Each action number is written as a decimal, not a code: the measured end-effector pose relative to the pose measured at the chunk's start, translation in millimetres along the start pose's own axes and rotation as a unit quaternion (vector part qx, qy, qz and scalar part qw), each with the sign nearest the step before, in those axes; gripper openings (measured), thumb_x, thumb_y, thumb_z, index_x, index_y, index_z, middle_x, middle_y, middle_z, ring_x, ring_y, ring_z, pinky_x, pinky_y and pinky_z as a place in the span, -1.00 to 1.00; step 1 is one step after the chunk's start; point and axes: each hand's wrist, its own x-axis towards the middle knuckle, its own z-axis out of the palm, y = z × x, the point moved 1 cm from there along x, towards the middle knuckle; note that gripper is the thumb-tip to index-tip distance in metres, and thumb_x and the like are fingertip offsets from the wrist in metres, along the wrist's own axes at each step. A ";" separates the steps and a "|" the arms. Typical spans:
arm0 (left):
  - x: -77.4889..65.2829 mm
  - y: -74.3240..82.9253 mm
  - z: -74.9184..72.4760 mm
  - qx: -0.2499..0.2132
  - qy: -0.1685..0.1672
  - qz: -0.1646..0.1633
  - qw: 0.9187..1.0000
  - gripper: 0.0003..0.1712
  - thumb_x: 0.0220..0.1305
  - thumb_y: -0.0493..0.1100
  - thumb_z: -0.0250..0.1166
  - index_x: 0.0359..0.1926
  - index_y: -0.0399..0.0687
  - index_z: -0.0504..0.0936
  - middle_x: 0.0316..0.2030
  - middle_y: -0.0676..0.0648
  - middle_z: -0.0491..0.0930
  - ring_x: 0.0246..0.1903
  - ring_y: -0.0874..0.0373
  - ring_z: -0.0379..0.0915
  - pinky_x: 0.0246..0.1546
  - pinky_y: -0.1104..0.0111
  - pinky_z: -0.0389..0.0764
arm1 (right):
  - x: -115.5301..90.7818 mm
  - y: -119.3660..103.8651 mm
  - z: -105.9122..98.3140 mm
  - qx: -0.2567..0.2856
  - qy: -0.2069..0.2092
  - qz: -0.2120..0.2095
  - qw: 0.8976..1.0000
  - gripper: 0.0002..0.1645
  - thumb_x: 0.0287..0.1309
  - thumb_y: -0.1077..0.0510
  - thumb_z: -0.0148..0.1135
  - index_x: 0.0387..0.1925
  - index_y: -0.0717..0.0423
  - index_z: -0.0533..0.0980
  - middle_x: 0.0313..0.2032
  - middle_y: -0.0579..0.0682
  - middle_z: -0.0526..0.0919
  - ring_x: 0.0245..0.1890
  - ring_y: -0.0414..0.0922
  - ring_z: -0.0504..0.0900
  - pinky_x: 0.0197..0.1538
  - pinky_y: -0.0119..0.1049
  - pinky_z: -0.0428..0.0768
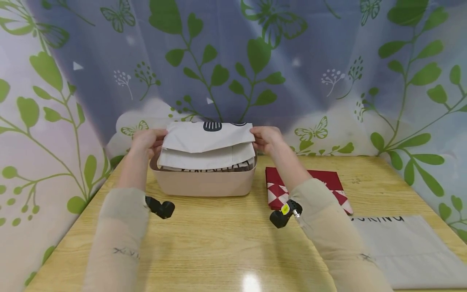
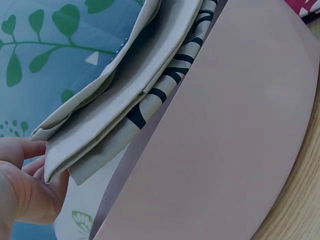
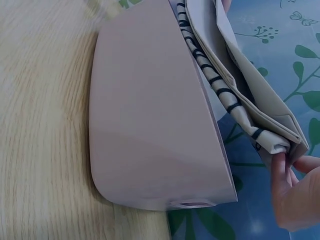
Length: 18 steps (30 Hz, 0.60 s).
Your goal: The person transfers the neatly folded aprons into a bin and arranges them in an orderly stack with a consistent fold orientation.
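A folded white cloth [image 1: 208, 141] with black print spans the mouth of a pale pink plastic bin [image 1: 204, 185] in the head view. My left hand [image 1: 145, 142] pinches its left end, with the thumb and fingertips at the folded edge. At the opposite end, my right hand [image 1: 267, 138] grips the cloth between thumb and fingers. Several layers show in the left wrist view, where a black-printed fold [image 2: 167, 80] lies along the bin's rim. In the right wrist view the cloth's corner stands above the rim. The inside of the bin is mostly hidden.
A folded red cloth [image 1: 324, 176] with a red-and-white diamond pattern lies right of the bin, partly behind my right forearm. Nearer, a flat grey-white cloth [image 1: 412, 255] with black lettering covers the table's right side. A leaf-patterned curtain [image 1: 226, 52] hangs behind the wooden table [image 1: 204, 243].
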 end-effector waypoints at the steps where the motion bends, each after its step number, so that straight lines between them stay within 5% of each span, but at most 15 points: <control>1: 0.7 -0.6 -0.1 0.000 0.001 -0.001 1.000 -0.93 0.22 -0.38 0.15 -0.27 -0.20 0.51 -0.67 0.01 0.56 -0.64 0.26 0.54 -0.52 0.49 0.60 | 0.1 0.2 0.6 -0.001 0.003 -0.002 1.000 -0.61 0.18 0.32 0.14 0.07 0.26 0.44 -0.67 -0.10 0.58 -0.68 -0.25 0.55 -0.65 -0.49 0.45; 10: 4.4 -3.4 -0.3 0.013 0.010 0.001 1.000 -0.53 0.25 -0.37 0.13 0.20 -0.33 0.38 -0.67 0.04 0.55 -0.64 0.29 0.52 -0.54 0.52 0.58 | 1.3 1.4 3.0 -0.013 0.017 -0.017 1.000 -0.62 0.17 0.32 0.16 0.05 0.27 0.48 -0.62 -0.07 0.57 -0.69 -0.25 0.54 -0.65 -0.48 0.45; 18: 3.1 -7.4 -1.5 0.049 0.041 -0.001 0.998 -0.53 0.26 -0.29 0.18 0.19 -0.28 0.42 -0.53 0.03 0.52 -0.58 0.28 0.51 -0.47 0.52 0.58 | 4.6 8.2 2.2 -0.031 0.026 -0.004 0.999 -0.60 0.15 0.31 0.18 0.06 0.25 0.50 -0.61 -0.07 0.55 -0.70 -0.24 0.52 -0.64 -0.46 0.46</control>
